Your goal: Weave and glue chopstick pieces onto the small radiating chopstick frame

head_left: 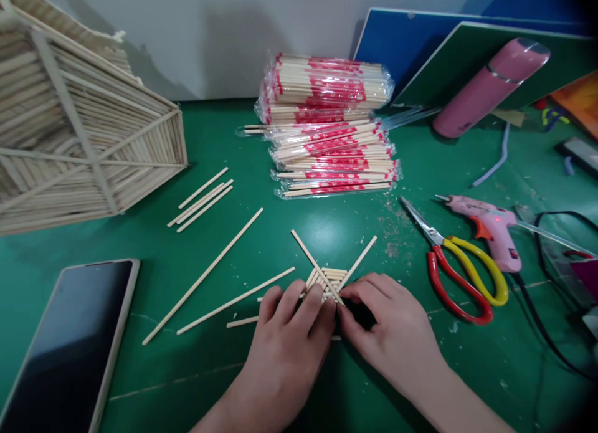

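Two slim sticks [308, 253] slant in a V over a small lattice [334, 275] of pale, straight wooden lengths, which lies on the smooth green table [327, 218] under and between the fingertips. The left hand [287, 342] arches over the lattice's near left part, fingers bent and close together, tips resting on the wood; whether its grip clamps anything cannot be told, as the fingers hide the contact. The right hand [395, 321] has a nearly closed grip, thumb and forefinger pinching the lower end of the left-leaning stick. Loose sticks [203, 276] lie apart on the left, with shorter ones [197, 204] in a slanted row beyond. Farther back, crinkled clear film wraps red-banded packs [331, 152] of sticks. A ribbed, angular wooden model [135, 118] stands at the far left, above a flat, glossy phone [77, 346]. On the right lie steel scissors [436, 238] with looped red and yellow handles, a pink plastic glue gun [493, 226] and a rounded flask [481, 96].
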Available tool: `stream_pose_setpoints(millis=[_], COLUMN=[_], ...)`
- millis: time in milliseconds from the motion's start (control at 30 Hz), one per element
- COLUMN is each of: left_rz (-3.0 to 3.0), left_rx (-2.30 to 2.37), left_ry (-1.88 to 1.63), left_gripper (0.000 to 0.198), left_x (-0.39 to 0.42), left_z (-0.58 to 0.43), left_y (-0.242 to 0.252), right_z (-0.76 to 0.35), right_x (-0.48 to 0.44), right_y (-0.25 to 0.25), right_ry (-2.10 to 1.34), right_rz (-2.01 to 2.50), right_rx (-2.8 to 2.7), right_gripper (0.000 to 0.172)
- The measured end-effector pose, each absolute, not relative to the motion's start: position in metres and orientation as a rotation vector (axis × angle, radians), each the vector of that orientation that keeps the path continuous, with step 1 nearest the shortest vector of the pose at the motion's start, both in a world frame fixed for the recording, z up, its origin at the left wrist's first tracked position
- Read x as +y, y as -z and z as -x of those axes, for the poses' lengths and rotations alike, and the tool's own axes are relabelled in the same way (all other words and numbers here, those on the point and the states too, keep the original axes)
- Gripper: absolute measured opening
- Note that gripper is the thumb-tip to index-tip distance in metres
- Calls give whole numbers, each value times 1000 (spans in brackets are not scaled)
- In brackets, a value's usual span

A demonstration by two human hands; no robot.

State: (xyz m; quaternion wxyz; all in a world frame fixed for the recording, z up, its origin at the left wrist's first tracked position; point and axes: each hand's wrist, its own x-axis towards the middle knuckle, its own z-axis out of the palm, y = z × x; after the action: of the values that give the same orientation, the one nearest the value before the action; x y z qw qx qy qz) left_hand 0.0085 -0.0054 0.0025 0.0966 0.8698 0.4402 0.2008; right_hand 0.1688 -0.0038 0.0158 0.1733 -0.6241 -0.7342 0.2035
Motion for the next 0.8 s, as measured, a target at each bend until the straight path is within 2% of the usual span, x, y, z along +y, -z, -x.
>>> stream_pose_setpoints(millis=[800], left_rz=[-2549], left_rx=[1302], left_ry=[-630], left_gripper=[20], left_x=[-4], left_z=[-10], left_y=[-5], right_z=[-167], right_x=[-3], right_y=[-17], right_ry=[-599], right_rz=[1809], right_rx=[-2060], right_gripper=[5])
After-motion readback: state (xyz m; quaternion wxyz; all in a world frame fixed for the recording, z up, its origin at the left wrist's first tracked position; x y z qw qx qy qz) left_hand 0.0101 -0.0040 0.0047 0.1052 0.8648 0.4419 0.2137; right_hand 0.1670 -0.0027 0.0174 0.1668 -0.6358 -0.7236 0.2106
